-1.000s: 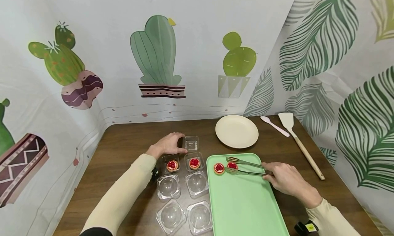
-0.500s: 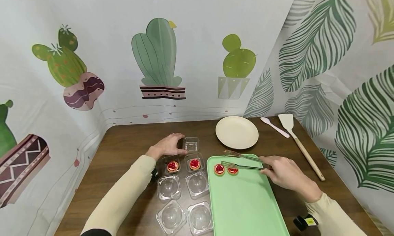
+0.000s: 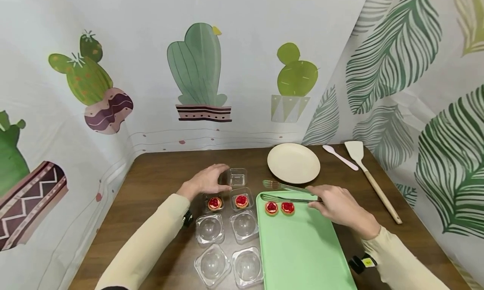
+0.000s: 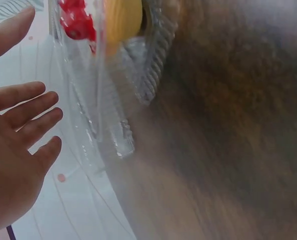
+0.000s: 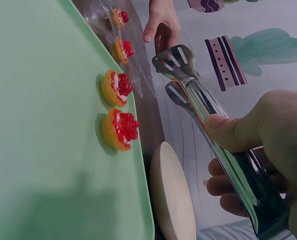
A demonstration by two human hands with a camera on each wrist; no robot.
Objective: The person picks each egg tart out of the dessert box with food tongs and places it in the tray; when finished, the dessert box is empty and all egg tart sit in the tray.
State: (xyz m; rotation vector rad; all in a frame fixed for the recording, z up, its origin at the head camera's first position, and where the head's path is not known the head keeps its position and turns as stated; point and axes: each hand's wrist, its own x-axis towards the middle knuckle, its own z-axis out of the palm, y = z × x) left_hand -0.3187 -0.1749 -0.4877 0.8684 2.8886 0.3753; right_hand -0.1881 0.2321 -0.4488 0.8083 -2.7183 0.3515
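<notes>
My right hand [image 3: 338, 206] grips metal tongs [image 5: 208, 115], thumb on one side and fingers curled on the other. The tong arms stand apart with nothing between them, reaching over the tray's far left corner. Two red-topped tarts [image 3: 288, 208] sit side by side on the green tray [image 3: 302, 248], just below the tongs in the head view. My left hand [image 3: 207, 180] is beside an empty clear plastic container [image 3: 238, 177], thumb and fingers spread; its fingers look straight in the left wrist view. Two nearer containers each hold a tart [image 3: 241, 201].
Several clear domed lids [image 3: 209, 228] lie left of the tray. Behind the tray is a cream plate [image 3: 293, 163]. A pink spoon [image 3: 340, 157] and a white spatula with a wooden handle [image 3: 372, 180] lie at the back right. A printed cloth hangs behind the table.
My right hand has moved left and the tongs have come up off the right tart, swinging past both tarts toward the containers. The left hand has stayed by the empty container.
</notes>
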